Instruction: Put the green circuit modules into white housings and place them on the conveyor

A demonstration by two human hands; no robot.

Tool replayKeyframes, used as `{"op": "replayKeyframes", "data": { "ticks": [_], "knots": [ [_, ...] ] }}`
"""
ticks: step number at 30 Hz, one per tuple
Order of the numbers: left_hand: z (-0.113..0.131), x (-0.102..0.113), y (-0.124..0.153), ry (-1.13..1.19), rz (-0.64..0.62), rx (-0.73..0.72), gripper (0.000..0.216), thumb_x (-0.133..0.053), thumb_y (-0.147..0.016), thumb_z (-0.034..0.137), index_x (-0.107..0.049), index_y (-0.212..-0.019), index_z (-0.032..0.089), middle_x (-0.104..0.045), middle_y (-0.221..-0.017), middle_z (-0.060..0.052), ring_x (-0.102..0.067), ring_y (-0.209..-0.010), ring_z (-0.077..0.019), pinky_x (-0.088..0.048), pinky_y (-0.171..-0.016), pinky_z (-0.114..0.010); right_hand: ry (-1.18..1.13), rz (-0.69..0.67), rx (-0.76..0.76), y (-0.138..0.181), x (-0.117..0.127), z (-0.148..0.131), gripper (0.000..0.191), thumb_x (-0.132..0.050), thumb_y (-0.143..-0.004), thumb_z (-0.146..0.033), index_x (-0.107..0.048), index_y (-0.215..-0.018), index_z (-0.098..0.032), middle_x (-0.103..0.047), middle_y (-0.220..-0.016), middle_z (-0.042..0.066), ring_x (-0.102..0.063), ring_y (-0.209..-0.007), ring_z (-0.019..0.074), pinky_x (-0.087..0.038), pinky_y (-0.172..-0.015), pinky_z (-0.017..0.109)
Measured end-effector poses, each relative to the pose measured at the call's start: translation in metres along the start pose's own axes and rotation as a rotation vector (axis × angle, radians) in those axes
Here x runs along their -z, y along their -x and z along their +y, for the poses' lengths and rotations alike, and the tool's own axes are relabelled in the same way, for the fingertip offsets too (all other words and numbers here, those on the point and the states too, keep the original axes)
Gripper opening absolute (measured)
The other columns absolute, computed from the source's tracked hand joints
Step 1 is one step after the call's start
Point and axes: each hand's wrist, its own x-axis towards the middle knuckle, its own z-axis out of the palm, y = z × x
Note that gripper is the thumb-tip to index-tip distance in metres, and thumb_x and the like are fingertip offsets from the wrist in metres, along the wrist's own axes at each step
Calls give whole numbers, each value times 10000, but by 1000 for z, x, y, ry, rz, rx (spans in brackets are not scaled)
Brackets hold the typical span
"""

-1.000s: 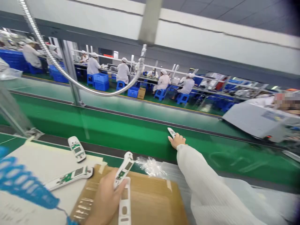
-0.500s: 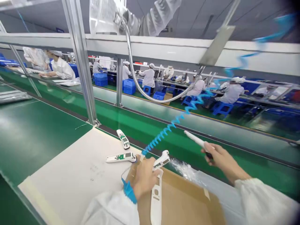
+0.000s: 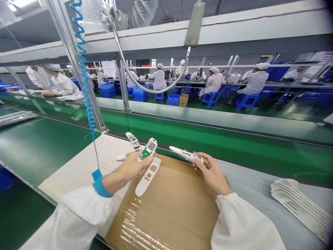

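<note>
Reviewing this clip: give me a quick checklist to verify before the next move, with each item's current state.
Left hand grips housing: ok.
Right hand holds slim white part: ok.
Blue wrist strap on left wrist: ok.
Strap cord earthed at its far end: cannot tell.
White cover lying on cardboard: ok.

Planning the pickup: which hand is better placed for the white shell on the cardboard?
Left, probably: the left hand is right beside the white shell, though it holds the green-board device. The right hand is farther off and holds a white part.
</note>
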Motion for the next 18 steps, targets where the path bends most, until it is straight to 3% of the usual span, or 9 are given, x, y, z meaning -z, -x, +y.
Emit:
{"op": "replayKeyframes", "data": {
  "ticks": [3,5,7,9,12,14,18],
  "knots": [
    [2,-44,-12,14,92,-88,387,-562,-864,564,-500,-776,192,-464,-594,39,-399,-525,-101,-321,-520,-233,78,-47,125,4,12,-5,509,-708,-803,-562,-573,-1174,-240,-682,-1188,95,-645,-1035,247,-508,-913,401],
    [3,-69,-29,-103,222,-191,344,-566,-867,527,-529,-817,188,-555,-706,0,-489,-635,-136,-378,-591,-253,121,-133,180,7,18,-10,478,-710,-815,-529,-572,-1180,-254,-669,-1227,88,-633,-1086,255,-496,-942,409],
    [1,-85,-45,-238,253,-278,289,-592,-852,472,-567,-864,184,-624,-843,-36,-546,-767,-175,-414,-681,-279,124,-214,222,11,20,-15,453,-712,-819,-511,-575,-1174,-264,-669,-1214,77,-636,-1074,253,-505,-927,398],
    [-2,-92,-55,-283,102,-302,259,-619,-833,429,-599,-897,178,-655,-901,-51,-571,-827,-198,-427,-724,-294,103,-269,247,15,20,-19,424,-704,-832,-497,-578,-1169,-273,-667,-1198,64,-639,-1057,246,-515,-906,381],
    [-12,-93,-57,-214,-165,-209,241,-620,-832,404,-616,-899,173,-664,-810,-34,-585,-735,-189,-426,-665,-284,130,-314,249,19,17,-22,373,-663,-876,-467,-580,-1186,-277,-669,-1174,56,-641,-1048,238,-512,-920,387],
    [-17,-90,-55,-249,-138,-165,218,-632,-825,382,-623,-897,177,-670,-790,-29,-591,-704,-189,-415,-645,-279,218,-297,280,21,11,-21,336,-639,-901,-427,-591,-1197,-275,-672,-1180,57,-629,-1085,244,-488,-963,411],
    [-22,-89,-55,-520,112,-167,190,-639,-817,324,-646,-953,191,-711,-880,-64,-640,-825,-240,-420,-718,-298,475,-93,465,21,-3,-16,143,-641,-916,-327,-662,-1049,-280,-712,-1097,44,-620,-1073,255,-444,-968,448]
  ]
}}
